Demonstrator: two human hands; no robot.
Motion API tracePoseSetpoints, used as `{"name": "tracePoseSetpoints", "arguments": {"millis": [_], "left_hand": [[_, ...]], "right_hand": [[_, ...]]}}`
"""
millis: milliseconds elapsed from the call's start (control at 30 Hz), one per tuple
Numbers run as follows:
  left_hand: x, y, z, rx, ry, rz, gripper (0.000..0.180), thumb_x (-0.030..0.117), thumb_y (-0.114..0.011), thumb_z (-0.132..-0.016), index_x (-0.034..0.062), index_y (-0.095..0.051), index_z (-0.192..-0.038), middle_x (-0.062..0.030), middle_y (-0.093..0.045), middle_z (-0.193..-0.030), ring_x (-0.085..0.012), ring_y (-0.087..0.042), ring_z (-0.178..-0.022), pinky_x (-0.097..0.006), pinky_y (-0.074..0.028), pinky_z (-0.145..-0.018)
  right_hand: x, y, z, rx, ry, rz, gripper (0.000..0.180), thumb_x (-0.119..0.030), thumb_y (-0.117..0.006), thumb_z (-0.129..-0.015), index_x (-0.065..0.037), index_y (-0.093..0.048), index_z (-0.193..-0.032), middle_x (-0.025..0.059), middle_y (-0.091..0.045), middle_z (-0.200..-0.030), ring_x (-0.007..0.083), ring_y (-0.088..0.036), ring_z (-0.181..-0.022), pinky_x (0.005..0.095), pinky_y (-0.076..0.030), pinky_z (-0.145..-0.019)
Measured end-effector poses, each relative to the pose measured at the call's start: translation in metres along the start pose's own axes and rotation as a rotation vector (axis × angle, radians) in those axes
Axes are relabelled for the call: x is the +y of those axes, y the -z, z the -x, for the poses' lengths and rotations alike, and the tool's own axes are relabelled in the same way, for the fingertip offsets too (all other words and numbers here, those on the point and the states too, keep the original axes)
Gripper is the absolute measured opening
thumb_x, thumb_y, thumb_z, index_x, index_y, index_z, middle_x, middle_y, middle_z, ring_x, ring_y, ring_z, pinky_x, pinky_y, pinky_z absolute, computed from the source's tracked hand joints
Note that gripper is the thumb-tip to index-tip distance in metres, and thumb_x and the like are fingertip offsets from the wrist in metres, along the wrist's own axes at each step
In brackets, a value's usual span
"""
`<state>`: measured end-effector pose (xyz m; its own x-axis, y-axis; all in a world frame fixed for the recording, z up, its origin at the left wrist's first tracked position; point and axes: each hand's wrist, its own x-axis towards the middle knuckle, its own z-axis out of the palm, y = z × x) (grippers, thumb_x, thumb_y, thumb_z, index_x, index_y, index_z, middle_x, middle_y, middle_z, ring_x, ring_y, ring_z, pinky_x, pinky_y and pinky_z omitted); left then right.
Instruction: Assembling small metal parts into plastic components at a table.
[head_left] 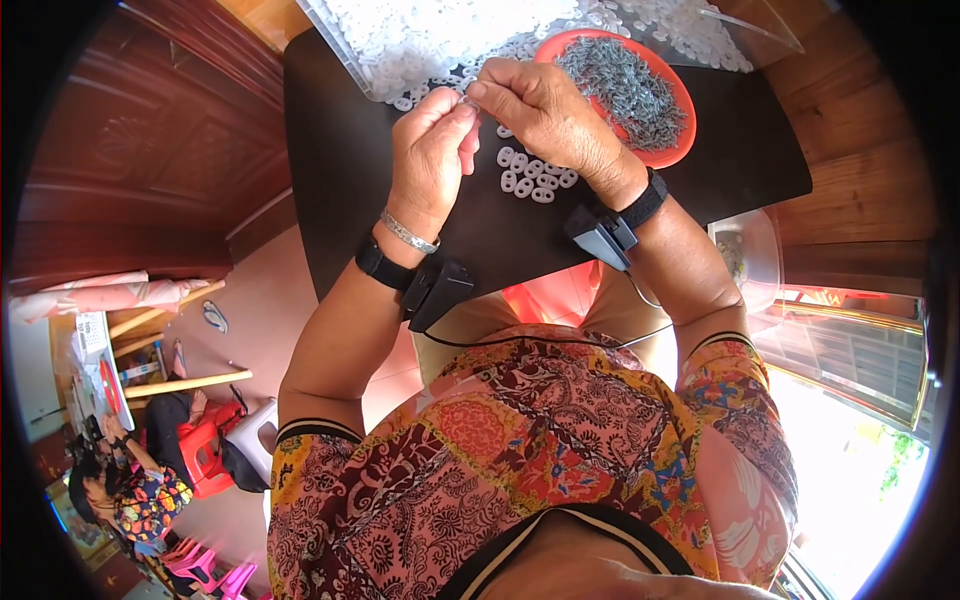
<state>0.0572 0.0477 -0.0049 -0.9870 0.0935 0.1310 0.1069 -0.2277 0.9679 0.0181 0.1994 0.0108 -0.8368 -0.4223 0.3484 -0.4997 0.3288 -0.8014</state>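
Observation:
Above the dark table, my left hand (425, 150) and my right hand (555, 118) meet with thumbs and fingertips pinched together. Something small is between them, mostly covered by the fingers, and I cannot make out its kind. Just below my right hand lies a loose group of white oval plastic pieces (524, 187), each with two holes. An orange-red bowl (684, 120) to the right holds a heap of small grey slender pieces (628, 88). At the far edge, a clear plastic bin (350, 50) is piled with white pieces (430, 40) like those on the table.
The dark tabletop (400, 265) has curved ends. A translucent tub (762, 255) stands below its right side. Black straps with small boxes sit on both wrists, joined by a thin cable (540, 343). At the lower left, another person (150, 505) sits near red stools (205, 460).

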Motion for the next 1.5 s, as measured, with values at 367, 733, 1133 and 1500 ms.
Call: {"name": "tracePoseSetpoints", "arguments": {"millis": [367,733,1133,1500], "left_hand": [[-0.006,-0.001,-0.007,0.008,0.041,-0.007,0.019,0.013,-0.051,-0.088,0.0013,-0.054,-0.073,-0.0025,-0.051,-0.06,-0.0073,-0.043,-0.045,-0.019,-0.033,-0.04],[-0.005,0.004,-0.009,0.011,0.079,-0.037,0.02,0.018,-0.05,-0.088,0.0026,-0.057,-0.079,-0.001,-0.052,-0.061,-0.0074,-0.045,-0.046,-0.019,-0.033,-0.042],[-0.002,0.012,-0.015,-0.157,0.175,-0.198,0.019,0.02,-0.054,-0.084,0.0048,-0.058,-0.075,-0.0007,-0.054,-0.061,-0.0072,-0.046,-0.046,-0.02,-0.034,-0.042],[0.003,0.019,-0.018,0.036,0.036,-0.059,0.021,0.018,-0.052,-0.083,0.0039,-0.055,-0.068,-0.0014,-0.052,-0.057,-0.0071,-0.044,-0.043,-0.02,-0.033,-0.04]], "right_hand": [[0.014,0.003,-0.006,-0.13,-0.036,-0.134,0.031,-0.029,-0.048,-0.095,-0.002,-0.059,-0.083,0.0006,-0.05,-0.063,0.0082,-0.047,-0.061,0.0245,-0.04,-0.056],[0.011,0.015,-0.005,-0.085,0.002,-0.24,0.024,-0.026,-0.056,-0.092,-0.003,-0.061,-0.092,-0.0019,-0.056,-0.073,0.0056,-0.049,-0.068,0.0209,-0.041,-0.061],[0.017,0.016,-0.007,-0.15,0.075,-0.109,0.016,-0.018,-0.061,-0.086,-0.002,-0.062,-0.089,0.0019,-0.062,-0.072,0.0082,-0.055,-0.069,0.0251,-0.046,-0.064],[0.018,0.021,0.0,-0.28,0.151,0.449,0.016,-0.011,-0.062,-0.077,-0.003,-0.061,-0.091,0.0085,-0.063,-0.083,0.0222,-0.061,-0.073,0.0316,-0.047,-0.066]]}}
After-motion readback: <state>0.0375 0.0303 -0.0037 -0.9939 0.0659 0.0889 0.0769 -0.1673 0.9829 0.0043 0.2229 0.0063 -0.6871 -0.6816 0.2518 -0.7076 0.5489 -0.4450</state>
